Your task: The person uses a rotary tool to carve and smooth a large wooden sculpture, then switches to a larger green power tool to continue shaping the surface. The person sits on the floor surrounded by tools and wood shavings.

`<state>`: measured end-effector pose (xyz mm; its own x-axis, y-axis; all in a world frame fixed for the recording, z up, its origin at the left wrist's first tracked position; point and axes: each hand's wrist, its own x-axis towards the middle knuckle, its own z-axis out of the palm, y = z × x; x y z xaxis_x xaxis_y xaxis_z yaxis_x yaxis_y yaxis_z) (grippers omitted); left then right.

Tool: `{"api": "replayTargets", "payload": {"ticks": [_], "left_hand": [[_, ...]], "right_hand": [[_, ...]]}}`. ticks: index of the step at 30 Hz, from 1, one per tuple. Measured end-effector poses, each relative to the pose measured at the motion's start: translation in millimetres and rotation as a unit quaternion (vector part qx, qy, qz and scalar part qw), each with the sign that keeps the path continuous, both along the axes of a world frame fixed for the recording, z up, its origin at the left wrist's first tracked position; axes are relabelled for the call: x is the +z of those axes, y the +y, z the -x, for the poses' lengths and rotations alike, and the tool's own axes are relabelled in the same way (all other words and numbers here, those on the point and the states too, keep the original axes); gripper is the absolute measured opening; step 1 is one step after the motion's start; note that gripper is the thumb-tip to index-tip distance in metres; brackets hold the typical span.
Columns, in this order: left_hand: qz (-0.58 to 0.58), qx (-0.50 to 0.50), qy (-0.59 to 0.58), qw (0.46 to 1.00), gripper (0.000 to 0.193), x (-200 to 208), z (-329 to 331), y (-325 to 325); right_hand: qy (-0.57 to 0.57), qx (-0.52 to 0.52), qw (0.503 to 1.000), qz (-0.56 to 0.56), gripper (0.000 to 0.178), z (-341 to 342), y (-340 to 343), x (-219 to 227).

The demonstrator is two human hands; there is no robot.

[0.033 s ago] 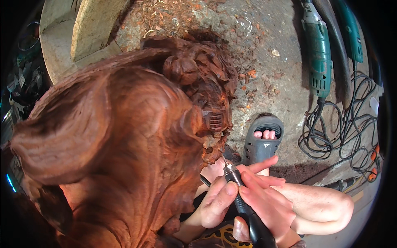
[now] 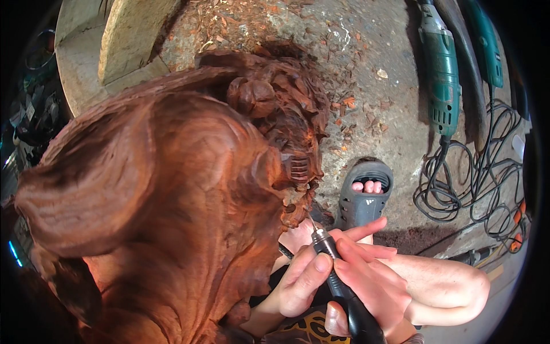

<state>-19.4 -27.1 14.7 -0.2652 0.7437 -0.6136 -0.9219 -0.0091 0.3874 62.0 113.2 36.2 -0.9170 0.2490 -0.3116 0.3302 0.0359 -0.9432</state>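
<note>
Right between our two hands there's a black handpiece [image 2: 355,315], a slim rotary thing, and both of us-hands are on it. Our left grip [image 2: 298,289] is closed in around the front end, thumb laid along the barrel just behind the metal collar [image 2: 322,236]. Our right grip [image 2: 375,286] is wrapped narrow around the same barrel a bit further back, thumb on the near side. So yeah, neither one is wide, both are full of tool.

Just ahead of the grips, the thin bit [image 2: 313,222] pokes out toward a knobbly edge of the wood carving [image 2: 200,172]. We honestly can't tell if the tip is touching or only close. That carving is a big reddish-brown beast, spreading left of our grips and up past them: smooth swoopy folds on the near side, chunky detailed bits on the edge by us.

Below the grips we've got dark cloth with a yellow print [image 2: 321,327]. A bare knee [image 2: 458,281] sits off to the right, and beyond the grips is a grey slipper [image 2: 361,209] with toes peeking out. Further off, wood chips [image 2: 347,102] litter the rough floor [image 2: 395,34]. Far right: tangled black cables [image 2: 444,209], then two green power tools [image 2: 443,80]. Far left, past the carving, stands a pale curved slab [image 2: 123,43].
</note>
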Motion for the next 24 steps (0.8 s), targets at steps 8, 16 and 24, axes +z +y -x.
{"api": "replayTargets", "payload": {"ticks": [8, 16, 24], "left_hand": [[-0.034, 0.036, 0.024, 0.998, 0.062, -0.1, -5.0, 18.5], [-0.041, 0.064, 0.046, 0.996, 0.060, -9.2, -7.7, 19.2], [-0.009, 0.030, 0.037, 0.999, 0.055, -5.1, 2.6, 23.6]], "right_hand": [[0.102, 0.078, 0.991, 0.038, 0.046, 17.5, 44.2, -18.4], [0.091, 0.027, 0.993, 0.065, 0.041, 23.0, 41.6, -23.2], [-0.025, -0.024, 0.985, 0.169, 0.049, 36.3, 53.3, -13.5]]}}
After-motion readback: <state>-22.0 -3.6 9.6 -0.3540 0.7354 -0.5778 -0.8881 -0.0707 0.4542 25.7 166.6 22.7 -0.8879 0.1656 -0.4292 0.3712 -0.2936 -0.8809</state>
